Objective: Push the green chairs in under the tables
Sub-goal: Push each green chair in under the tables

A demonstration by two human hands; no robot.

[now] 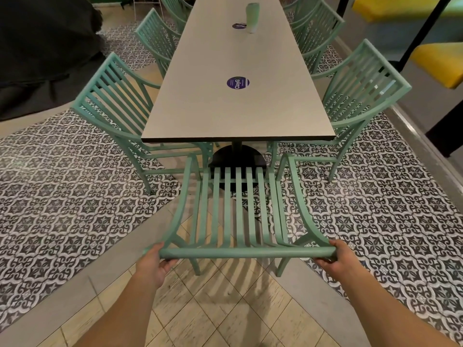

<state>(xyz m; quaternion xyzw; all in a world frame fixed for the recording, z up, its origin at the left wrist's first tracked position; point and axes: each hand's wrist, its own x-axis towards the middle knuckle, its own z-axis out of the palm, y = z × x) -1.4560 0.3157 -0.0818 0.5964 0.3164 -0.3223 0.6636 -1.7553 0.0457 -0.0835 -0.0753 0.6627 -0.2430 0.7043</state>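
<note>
Off to the left of the left hand (152,265), a green side chair (114,113) stands on the patterned floor tiles (62,196), its seat tucked beneath the long grey tabletop (238,108); further up that same side, another green chair (156,38) sits beside the table edge. The left hand itself is wrapped round the left end of the top rail (246,252) of the nearest green chair (235,209), fingers curled underneath and thumb on top. This chair stands directly ahead of both hands, at the short end of the tabletop, facing it. Its slatted seat lies just short of the table edge, with the front of its armrests reaching about level with that edge, so it is not yet pushed under. The black round table base (238,159) shows beyond the seat slats.

On the tabletop, well ahead of the hands, lies a round purple sticker (238,83), and further along stands a pale green bottle (251,17) with a second purple sticker (238,26) just beside it.

The right hand (334,261) grips the right end of the same rail, fingers curled over it. Beyond and to the right of that hand, a green chair (360,96) is tucked in at the table's right side, with more chairs (315,31) lined up behind it. At the far right edge are yellow cushioned seats (441,63). Plain cream floor tiles (225,309) lie beneath the forearms.
</note>
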